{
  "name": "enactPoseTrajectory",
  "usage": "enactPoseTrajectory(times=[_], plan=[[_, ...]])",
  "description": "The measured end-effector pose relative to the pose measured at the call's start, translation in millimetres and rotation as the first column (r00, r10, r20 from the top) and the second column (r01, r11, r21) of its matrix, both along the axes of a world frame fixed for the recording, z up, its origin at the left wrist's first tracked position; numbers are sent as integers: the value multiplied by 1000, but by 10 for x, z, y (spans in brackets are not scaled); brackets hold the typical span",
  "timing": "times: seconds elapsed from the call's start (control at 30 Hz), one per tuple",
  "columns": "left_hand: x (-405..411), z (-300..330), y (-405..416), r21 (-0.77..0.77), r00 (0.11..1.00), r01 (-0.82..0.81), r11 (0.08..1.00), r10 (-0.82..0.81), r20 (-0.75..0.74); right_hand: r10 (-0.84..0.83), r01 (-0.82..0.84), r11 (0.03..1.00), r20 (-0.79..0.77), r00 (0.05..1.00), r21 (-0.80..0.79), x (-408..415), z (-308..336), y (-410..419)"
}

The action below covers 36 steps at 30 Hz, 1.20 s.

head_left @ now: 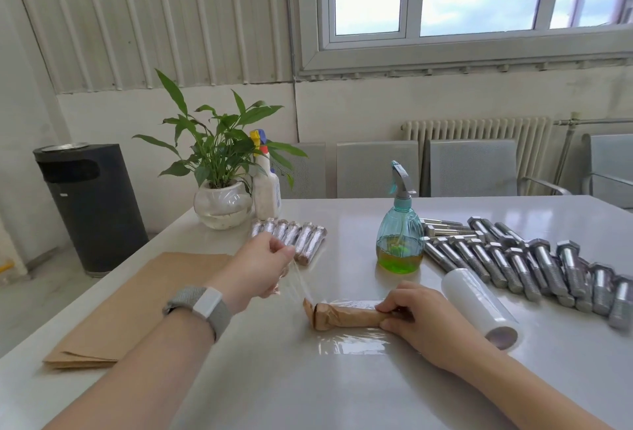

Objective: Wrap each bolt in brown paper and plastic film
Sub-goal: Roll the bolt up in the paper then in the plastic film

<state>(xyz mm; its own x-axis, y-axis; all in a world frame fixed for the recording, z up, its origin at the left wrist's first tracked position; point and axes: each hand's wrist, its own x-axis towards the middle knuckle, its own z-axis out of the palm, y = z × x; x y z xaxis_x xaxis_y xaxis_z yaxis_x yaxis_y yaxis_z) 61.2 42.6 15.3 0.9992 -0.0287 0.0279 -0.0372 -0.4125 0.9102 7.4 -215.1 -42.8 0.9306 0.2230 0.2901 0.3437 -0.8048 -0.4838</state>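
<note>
A teal spray bottle [400, 234] stands mid-table, its lower part filled with green-yellow liquid. Behind and to its left, a white spray bottle [266, 186] stands beside a clear glass bowl [222, 207] holding a leafy plant [215, 148] with pale material at the bottom. A black bin [92, 207] stands on the floor past the table's left edge.

The paper-wrapped bolt [346, 316] lies on its side near the middle of the table [308, 388], on a sheet of film [352, 344] that spreads toward the near edge. The right hand [421, 320] grips the bolt's right end, fingers curled over the top and thumb underneath. The left hand [263, 268], with a watch [202, 306] on the wrist, is raised above the table and pinches a strand of film that stretches taut down to the bolt's left end.

Finished bolts [291, 237] lie in a row touching one another, just behind the left hand and near the bowl. Bare bolts [520, 265] lie in a long row toward the right edge, starting just beside the teal bottle. The film roll [479, 306] lies between those bolts and the right hand. A stack of brown paper [137, 306] lies at the left edge, under the left forearm. The near part of the table, between the forearms, is open; the space between the wrapped bolt and the teal bottle is also bare.
</note>
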Motion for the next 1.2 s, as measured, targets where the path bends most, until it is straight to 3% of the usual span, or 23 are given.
enactPoseTrajectory(times=[0.13, 0.3, 0.43, 0.93, 1.2], plan=[[-33, 31, -536, -135, 976, 186, 973, -198, -87, 10, -10, 1000, -2, 1000, 2, 0, -1, 7], [-57, -208, -957, 118, 955, 281, 952, -266, -133, 22, -23, 1000, 10, 1000, 16, 12, -12, -7], [-107, -244, -1023, 114, 907, 373, 921, -336, -255, 32, -32, 999, 14, 999, 11, 18, -22, -6], [-70, -99, -1097, 123, 856, 327, 937, -238, -459, 33, -33, 999, 22, 999, -2, -23, -32, -25], [-88, -152, -1116, 152, 879, 318, 936, -230, -418, -25, 38, 995, -142, 990, 90, -6, 90, -54]])
